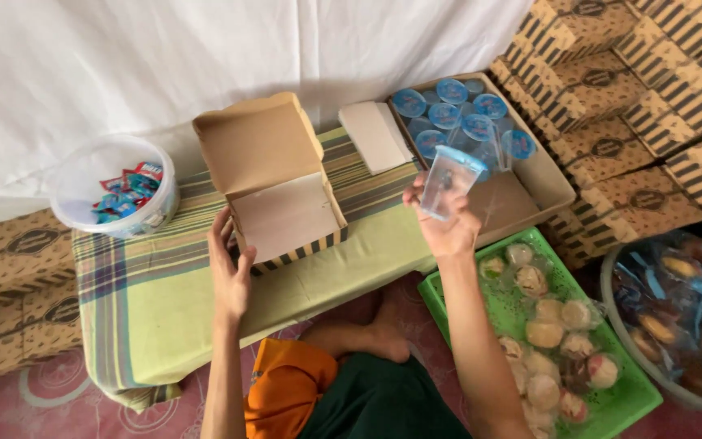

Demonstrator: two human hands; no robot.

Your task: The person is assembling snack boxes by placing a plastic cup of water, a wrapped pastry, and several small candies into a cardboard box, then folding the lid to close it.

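An open cardboard box (286,215) with a striped outside and its lid tipped back sits on the cloth-covered low table (156,301). My left hand (229,264) rests against the box's left front corner. My right hand (444,223) holds a sealed clear plastic cup (448,180) with a blue lid, raised between the open box and a larger carton (542,179) that holds several more such cups (457,114).
A white tub (115,195) of wrapped sweets stands at the table's left end. A green tray (623,390) of wrapped pastries and a basin (676,309) of wrapped cakes lie on the floor at right. Stacks of folded striped boxes (611,89) line the back right and left.
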